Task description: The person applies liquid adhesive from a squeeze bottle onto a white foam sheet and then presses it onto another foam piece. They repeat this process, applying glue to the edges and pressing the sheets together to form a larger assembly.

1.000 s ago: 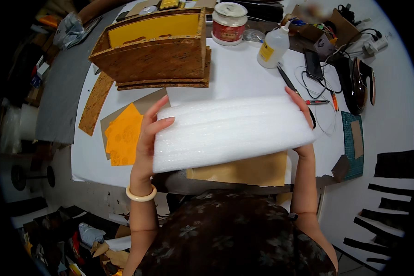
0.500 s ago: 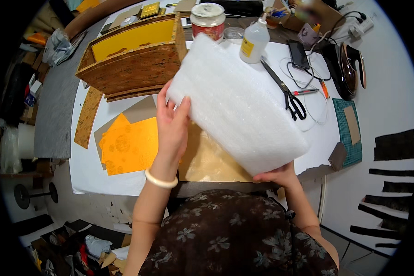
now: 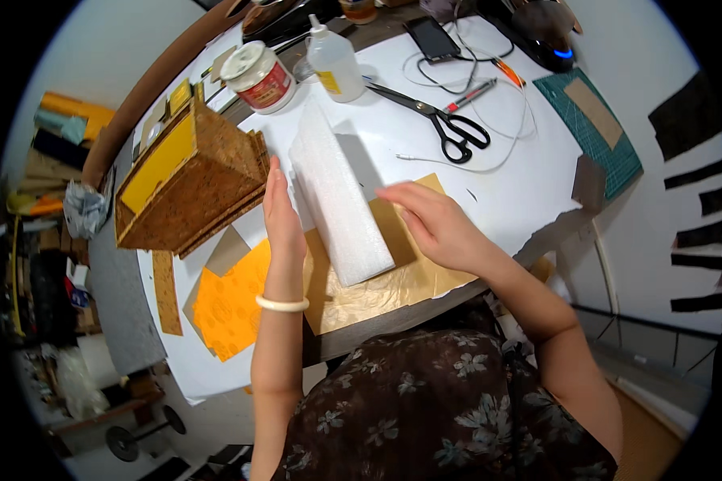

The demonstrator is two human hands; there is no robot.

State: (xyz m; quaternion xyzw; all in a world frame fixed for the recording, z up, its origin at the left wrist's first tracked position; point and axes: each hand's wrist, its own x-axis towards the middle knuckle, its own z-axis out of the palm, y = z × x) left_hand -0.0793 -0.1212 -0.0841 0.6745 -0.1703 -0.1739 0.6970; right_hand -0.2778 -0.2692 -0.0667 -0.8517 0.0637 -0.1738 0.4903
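Observation:
A thick white foam-like slab (image 3: 341,208) stands on its narrow edge, rising from a sheet of tan-gold paper (image 3: 337,313). To its left is my left hand (image 3: 285,216), fingers straight and held together, palm turned toward the slab; whether it touches is unclear. My right hand (image 3: 437,228) hovers at the right side, fingers stretched out and apart from the slab. Beyond my left hand sits a brown, cork-patterned box (image 3: 217,172) with a yellow inside. Patterned orange sheets (image 3: 233,301) lie beside my left forearm.
Large black-handled scissors (image 3: 433,116), a red-and-grey pen-like tool (image 3: 469,96) and cables lie at the back right. A squeeze bottle (image 3: 334,60) and a white-lidded jar (image 3: 257,76) stand behind the slab. A green cutting mat (image 3: 618,160) is at the far right.
The slab, earlier held tilted with its broad face up between both hands, now stands on edge on the paper. Both hands have loosened. The view has turned.

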